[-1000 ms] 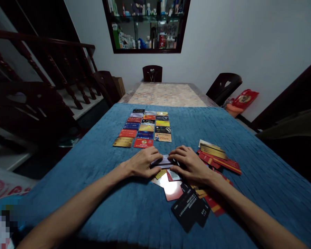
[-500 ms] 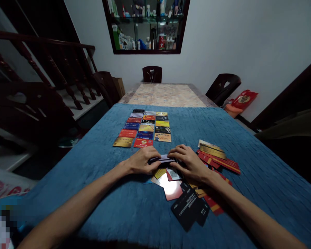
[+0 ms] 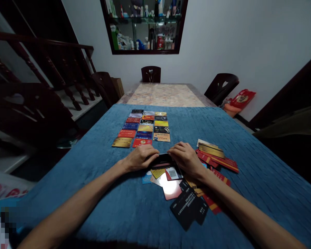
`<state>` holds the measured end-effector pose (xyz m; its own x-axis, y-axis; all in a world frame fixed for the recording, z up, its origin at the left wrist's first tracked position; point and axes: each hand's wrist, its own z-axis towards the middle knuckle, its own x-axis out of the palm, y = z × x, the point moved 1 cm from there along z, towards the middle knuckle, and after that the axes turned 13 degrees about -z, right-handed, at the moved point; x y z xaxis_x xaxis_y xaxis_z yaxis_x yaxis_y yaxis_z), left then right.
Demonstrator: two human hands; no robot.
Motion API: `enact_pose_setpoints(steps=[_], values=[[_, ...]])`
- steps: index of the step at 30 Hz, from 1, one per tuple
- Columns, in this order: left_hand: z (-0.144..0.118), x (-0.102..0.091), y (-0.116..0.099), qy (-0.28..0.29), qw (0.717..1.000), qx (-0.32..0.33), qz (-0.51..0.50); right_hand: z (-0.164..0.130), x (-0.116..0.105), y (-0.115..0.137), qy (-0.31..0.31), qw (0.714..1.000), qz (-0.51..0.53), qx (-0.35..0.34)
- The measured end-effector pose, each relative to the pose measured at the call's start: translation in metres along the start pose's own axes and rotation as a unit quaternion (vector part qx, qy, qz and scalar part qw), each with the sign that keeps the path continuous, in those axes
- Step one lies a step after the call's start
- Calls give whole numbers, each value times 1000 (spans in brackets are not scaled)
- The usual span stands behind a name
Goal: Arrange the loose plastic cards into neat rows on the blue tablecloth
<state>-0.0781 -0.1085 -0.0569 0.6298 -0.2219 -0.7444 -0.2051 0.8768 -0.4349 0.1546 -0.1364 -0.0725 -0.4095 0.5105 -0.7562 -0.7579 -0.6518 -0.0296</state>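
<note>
1. Two bare hands at mid-table: left hand (image 3: 140, 158) and right hand (image 3: 186, 159), facing each other across a small gap, both low over the blue ribbed fabric tablecloth (image 3: 93, 180).
2. Held between them: one dark rectangular plastic card (image 3: 161, 159), lying nearly flat, long axis left to right.
3. Grip, left: fingers curled, fingertips (image 3: 153, 156) pinched on the card's left end.
4. Grip, right: fingers curled, fingertips (image 3: 173, 154) pinched on the card's right end. Narrow grip on both sides, closed on the same card.
5. Card position relative to grip: centred in the gap between the two sets of fingertips, its middle uncovered, directly above the near loose pile.
6. Just below the held card: loose overlapping pile of mixed plastic cards (image 3: 171, 186), including a card with a white QR panel (image 3: 173, 173), a glossy pink card (image 3: 172, 189) and a black card with white print (image 3: 184, 207).
7. Right of the right hand: fanned heap of red and gold cards (image 3: 217, 157), touching the loose pile's far edge; exact overlap not discernible.
8. Beyond the hands: neat grid of face-up coloured cards in three columns (image 3: 145, 128), apart from the fingertips, nearest row just ahead of the left hand.
9. Far end: bare marble-patterned tabletop (image 3: 166, 95), dark wooden chairs (image 3: 150, 73) around it.
</note>
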Motion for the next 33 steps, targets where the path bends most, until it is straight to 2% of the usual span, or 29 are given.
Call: enact_pose_setpoints(steps=[6, 20, 27, 33], values=[[-4, -2, 7, -51, 999, -8, -9, -2, 6, -7, -9, 1000, -2, 27], [-7, 1, 17, -56, 998, -11, -3, -1, 13, -13, 18, 998, -36, 44], [-8, 7, 21, -58, 998, -36, -1, 2, 17, -13, 17, 997, -56, 46], [-8, 6, 21, -97, 995, -22, -5, 5, 17, -11, 9, 997, -67, 26]])
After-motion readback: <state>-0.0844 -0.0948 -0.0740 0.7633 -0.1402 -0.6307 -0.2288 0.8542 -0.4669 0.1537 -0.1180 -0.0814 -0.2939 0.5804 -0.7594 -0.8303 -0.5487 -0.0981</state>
